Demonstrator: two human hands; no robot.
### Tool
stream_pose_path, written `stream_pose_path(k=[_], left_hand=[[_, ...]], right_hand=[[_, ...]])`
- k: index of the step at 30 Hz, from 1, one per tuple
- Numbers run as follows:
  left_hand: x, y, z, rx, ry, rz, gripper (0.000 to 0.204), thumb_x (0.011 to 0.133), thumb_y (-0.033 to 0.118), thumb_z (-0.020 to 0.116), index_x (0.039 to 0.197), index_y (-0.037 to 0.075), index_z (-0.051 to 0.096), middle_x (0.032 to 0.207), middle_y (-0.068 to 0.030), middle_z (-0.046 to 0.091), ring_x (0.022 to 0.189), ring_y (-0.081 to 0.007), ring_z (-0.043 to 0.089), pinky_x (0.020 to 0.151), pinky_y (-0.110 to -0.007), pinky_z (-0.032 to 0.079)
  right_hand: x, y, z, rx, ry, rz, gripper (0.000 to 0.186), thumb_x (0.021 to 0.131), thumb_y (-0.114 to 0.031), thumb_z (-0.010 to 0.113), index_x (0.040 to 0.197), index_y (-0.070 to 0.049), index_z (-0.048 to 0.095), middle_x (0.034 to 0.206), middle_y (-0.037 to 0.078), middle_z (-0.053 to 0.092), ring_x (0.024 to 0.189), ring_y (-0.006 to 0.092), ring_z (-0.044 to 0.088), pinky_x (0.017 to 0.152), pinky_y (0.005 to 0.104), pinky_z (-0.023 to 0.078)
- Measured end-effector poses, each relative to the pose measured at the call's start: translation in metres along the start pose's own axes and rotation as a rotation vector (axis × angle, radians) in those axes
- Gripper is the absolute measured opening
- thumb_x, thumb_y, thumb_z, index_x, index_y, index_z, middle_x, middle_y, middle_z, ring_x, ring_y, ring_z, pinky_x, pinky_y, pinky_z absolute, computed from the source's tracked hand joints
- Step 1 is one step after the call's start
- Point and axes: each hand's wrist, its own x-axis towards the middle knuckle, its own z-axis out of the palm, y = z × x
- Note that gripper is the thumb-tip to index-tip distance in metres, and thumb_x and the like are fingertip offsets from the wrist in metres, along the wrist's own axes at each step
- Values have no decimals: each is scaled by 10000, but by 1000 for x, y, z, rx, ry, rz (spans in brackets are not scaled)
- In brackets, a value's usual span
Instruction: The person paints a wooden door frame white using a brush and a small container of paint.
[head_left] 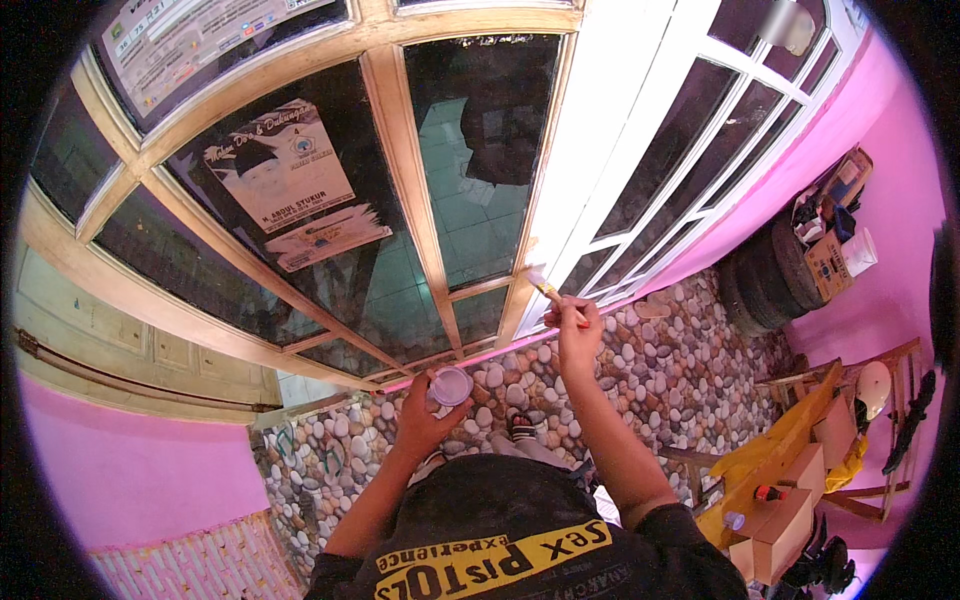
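My right hand grips a paintbrush with a light wooden handle; its pale bristles touch or nearly touch the bare wooden window frame where it borders the white-painted frame. My left hand holds a small clear plastic cup with pale, milky content, low in front of the glazed panes. Behind the wood, dark glass carries a torn poster on the left pane, and a tiled floor shows through it.
Pebble-patterned floor lies below. At right, stacked tires with boxes stand by the pink wall; lower right, a wooden bench and cardboard boxes. At left, a cream door meets a pink wall.
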Motion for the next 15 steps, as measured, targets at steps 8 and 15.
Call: stream_pose_path(k=[8,15], left_hand=[[-2,-4,-8,41,-17,-18,692,749,371,909,1252,33,575,1150,-172,698,1090,-337,683,938,-453,527],[-5,-2,-10,46,-11,-8,692,749,367,903,1257,36,570,1153,-164,693,1083,-335,681,935,-448,522]], right_hand=[[12,-68,41,93,-25,-136,176,1019,-171,610,1016,3,585,877,112,687,745,190,689,704,317,564],[-7,-30,4,-48,-8,-85,143,1015,-140,613,1022,0,588,872,111,687,725,178,676,683,314,576]])
